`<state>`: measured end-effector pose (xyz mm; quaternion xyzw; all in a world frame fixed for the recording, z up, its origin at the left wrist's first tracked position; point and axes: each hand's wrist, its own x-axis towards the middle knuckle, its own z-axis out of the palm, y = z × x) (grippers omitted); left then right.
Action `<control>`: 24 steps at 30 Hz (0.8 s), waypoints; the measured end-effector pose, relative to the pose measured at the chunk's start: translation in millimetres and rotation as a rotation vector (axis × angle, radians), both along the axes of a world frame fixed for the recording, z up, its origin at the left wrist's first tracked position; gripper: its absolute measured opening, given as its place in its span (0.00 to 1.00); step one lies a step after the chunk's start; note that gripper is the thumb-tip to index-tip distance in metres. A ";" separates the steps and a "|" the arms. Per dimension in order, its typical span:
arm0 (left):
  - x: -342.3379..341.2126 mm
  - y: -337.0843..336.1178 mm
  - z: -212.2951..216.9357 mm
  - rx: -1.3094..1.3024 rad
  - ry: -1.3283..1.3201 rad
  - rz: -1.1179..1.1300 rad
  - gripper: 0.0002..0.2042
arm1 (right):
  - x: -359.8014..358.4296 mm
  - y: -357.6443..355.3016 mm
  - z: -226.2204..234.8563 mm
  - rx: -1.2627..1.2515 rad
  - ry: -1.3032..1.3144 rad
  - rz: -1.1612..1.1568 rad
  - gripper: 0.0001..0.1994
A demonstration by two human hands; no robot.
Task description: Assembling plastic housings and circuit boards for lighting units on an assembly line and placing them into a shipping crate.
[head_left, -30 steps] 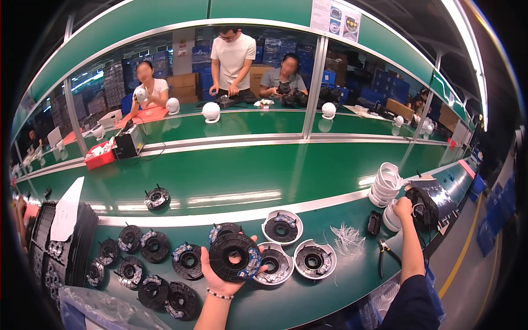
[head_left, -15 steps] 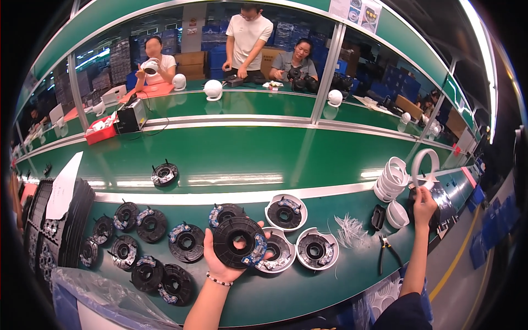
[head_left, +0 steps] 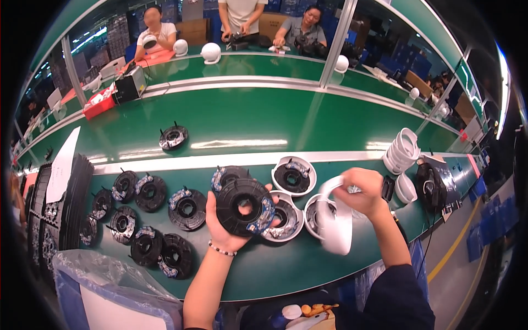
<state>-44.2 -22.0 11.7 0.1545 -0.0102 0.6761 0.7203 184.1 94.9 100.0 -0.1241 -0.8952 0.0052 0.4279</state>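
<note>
My left hand (head_left: 224, 225) holds up a black round disc part (head_left: 234, 201) with a curved blue circuit board (head_left: 263, 215) along its edge. In my right hand (head_left: 360, 190), fingers closed, is a white ring-shaped housing (head_left: 338, 231), slightly blurred by motion. It hangs beside the disc, in front of a white cup with a black disc inside (head_left: 314, 217). Two more such white cups, one above (head_left: 294, 177) and one partly behind my left hand's disc (head_left: 286, 220), also hold black discs.
Several black discs with circuit boards (head_left: 187, 209) lie at left. A stack of black trays (head_left: 63, 203) stands at the far left. Stacked white housings (head_left: 401, 151) stand at right by a black object (head_left: 432, 184). Across the green bench, co-workers handle parts near white round devices (head_left: 210, 53).
My right hand has brought the white housing from the stack at right leftward and nearer, close to the disc. My left hand still holds the disc. The view has tilted down.
</note>
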 end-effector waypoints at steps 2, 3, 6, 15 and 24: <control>-0.2 3.2 -3.2 -0.017 0.035 0.018 0.38 | -21.1 -3.3 -7.2 -0.100 -0.131 0.046 0.13; 0.8 3.7 -3.3 -0.046 0.062 0.040 0.38 | -30.6 -6.4 -7.9 -0.222 -0.139 0.054 0.13; 0.9 0.6 -3.5 -0.038 0.026 -0.004 0.38 | -52.0 -4.9 -15.0 -0.518 -0.155 0.078 0.14; 9.2 0.3 -7.7 -0.008 0.066 0.332 0.34 | -78.9 -12.7 -45.6 -1.151 -0.037 0.108 0.20; 11.3 -1.0 -22.8 -0.100 0.077 0.485 0.28 | -93.9 -16.8 -41.2 -1.236 -0.201 0.048 0.19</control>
